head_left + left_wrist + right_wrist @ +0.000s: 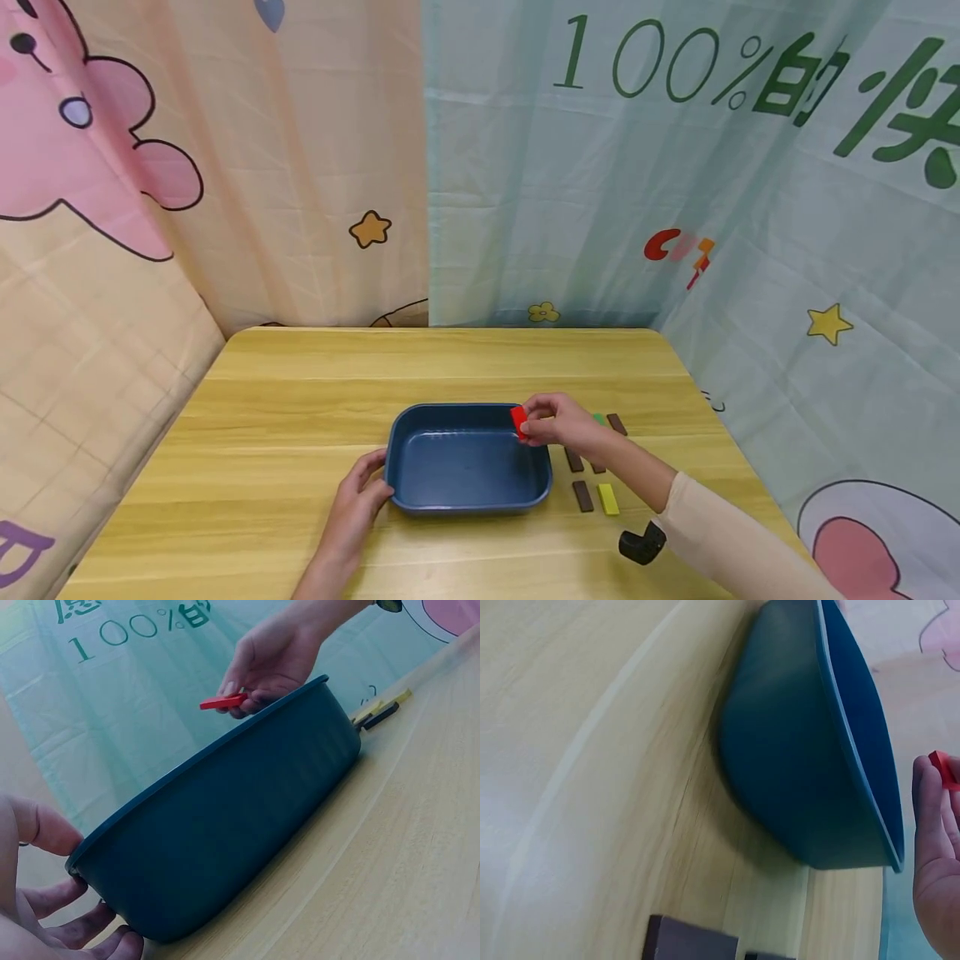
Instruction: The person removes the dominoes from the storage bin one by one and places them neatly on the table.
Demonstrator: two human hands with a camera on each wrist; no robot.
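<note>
A dark blue rectangular basin (465, 505) stands on the wooden table, with nothing lying on its visible floor. My left hand (354, 502) grips the basin's left end, thumb at the rim and fingers against the outer wall, as the left wrist view also shows. Over the basin's right end, my right hand (561, 423) pinches a small red block (518, 422) between thumb and fingers. The red block (223, 701) is held above the rim in the left wrist view. In the right wrist view, part of the right hand (939, 855) shows beyond the rim.
Right of the basin lie several small blocks in rows: dark brown blocks (582, 497), a yellow block (607, 499) and a green block (598, 419), some partly behind the right forearm. A black object (642, 544) shows by the right sleeve. Printed curtains (540, 208) hang behind the table.
</note>
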